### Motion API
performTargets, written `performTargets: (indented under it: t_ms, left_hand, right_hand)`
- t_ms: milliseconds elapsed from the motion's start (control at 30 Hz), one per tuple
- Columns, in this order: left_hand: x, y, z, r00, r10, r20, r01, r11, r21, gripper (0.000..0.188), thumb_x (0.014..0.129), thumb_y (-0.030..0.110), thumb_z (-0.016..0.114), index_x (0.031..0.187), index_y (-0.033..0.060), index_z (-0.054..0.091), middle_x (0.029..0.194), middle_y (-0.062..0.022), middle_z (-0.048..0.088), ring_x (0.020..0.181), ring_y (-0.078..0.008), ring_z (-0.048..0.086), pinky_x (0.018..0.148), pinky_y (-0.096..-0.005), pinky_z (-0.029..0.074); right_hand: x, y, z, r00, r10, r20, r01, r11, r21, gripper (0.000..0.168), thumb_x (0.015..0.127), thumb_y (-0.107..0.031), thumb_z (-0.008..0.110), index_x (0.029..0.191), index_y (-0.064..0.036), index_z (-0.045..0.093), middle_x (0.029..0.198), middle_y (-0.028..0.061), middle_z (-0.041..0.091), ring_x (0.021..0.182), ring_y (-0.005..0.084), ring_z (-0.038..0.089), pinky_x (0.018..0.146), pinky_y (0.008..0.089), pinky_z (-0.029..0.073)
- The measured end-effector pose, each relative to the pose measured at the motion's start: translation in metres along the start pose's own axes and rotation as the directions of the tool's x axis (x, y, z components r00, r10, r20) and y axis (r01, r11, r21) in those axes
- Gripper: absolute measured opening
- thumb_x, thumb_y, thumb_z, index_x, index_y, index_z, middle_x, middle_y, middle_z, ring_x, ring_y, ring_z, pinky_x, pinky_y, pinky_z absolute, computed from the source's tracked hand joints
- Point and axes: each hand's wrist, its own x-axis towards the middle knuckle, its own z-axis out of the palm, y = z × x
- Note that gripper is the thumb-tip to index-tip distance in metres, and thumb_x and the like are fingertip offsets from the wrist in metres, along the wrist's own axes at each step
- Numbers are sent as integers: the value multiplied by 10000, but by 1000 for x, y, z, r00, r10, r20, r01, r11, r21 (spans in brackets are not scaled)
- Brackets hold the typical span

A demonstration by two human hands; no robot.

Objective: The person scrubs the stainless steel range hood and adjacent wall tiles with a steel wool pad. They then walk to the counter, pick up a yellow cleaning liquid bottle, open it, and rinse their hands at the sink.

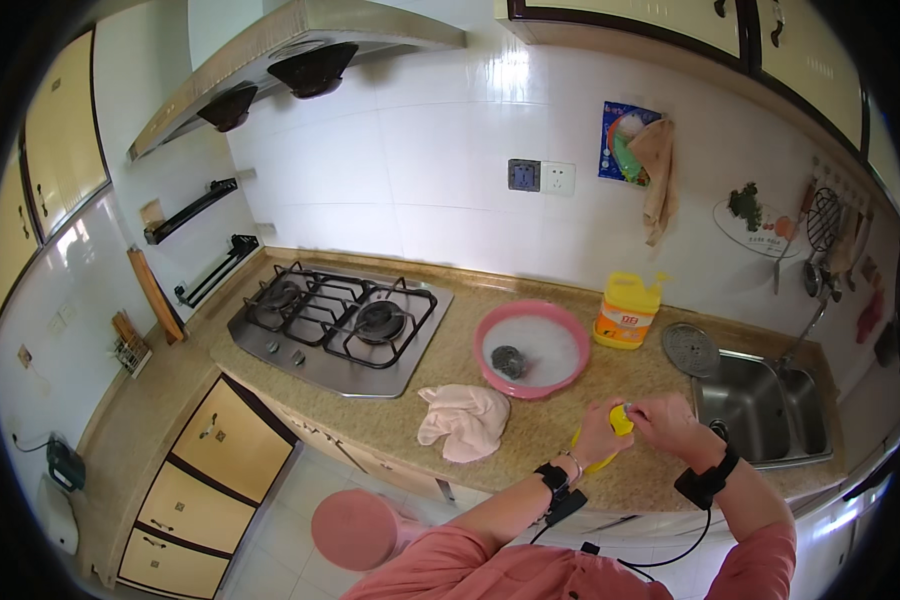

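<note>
My left hand (598, 435) is closed around a yellow bottle (621, 420) above the counter's front edge. The fingers of my right hand (664, 421) pinch something small at the bottle's top, perhaps its cap; my fingers hide most of it. Behind my hands stands a yellow jug of detergent (627, 311) with an orange label. To its left, a pink basin (480, 364) holds foamy water and a dark steel-wool scrubber (508, 362). A crumpled pale pink cloth (465, 424) lies on the counter in front of the basin.
A two-burner gas hob (345, 322) is at left. At right are a steel double sink (746, 405) and a round perforated metal disc (691, 349) at its rim. Utensils (823, 225) hang on the right wall. A pink round bin (356, 529) stands on the floor.
</note>
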Motion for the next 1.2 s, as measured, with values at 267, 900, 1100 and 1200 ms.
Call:
performTargets:
  t_ms: [267,900,1100,1200]
  left_hand:
    - [-1,-13,5,1000,4,-25,-4,1000,19,571,604,223,746,1121,83,548,1023,-152,607,974,-362,530,897,-420,408]
    - [6,-21,10,999,-46,0,45,988,-146,567,562,165,758,1069,59,527,988,-143,573,995,-339,480,878,-415,418]
    - [4,-12,6,998,-51,-24,47,989,-137,548,561,156,757,1052,60,533,996,-133,587,978,-334,482,868,-416,419]
    - [5,-6,2,1000,-29,-4,28,994,-103,538,558,157,760,1040,65,538,990,-127,592,978,-331,484,868,-418,421]
  right_hand:
    - [8,1,2,991,79,109,-75,996,-46,225,859,-266,566,770,-67,623,705,156,625,666,364,608,611,450,482]
    - [16,18,-8,965,158,209,-184,977,111,200,836,-250,647,961,-97,675,819,99,665,748,284,626,636,364,470]
    - [23,22,-11,960,86,265,-101,994,45,222,817,-242,665,995,-109,667,808,76,660,723,268,624,623,362,469]
    - [26,21,-16,946,103,307,-130,989,68,229,812,-231,662,1007,-111,663,803,72,660,722,270,621,624,362,470]
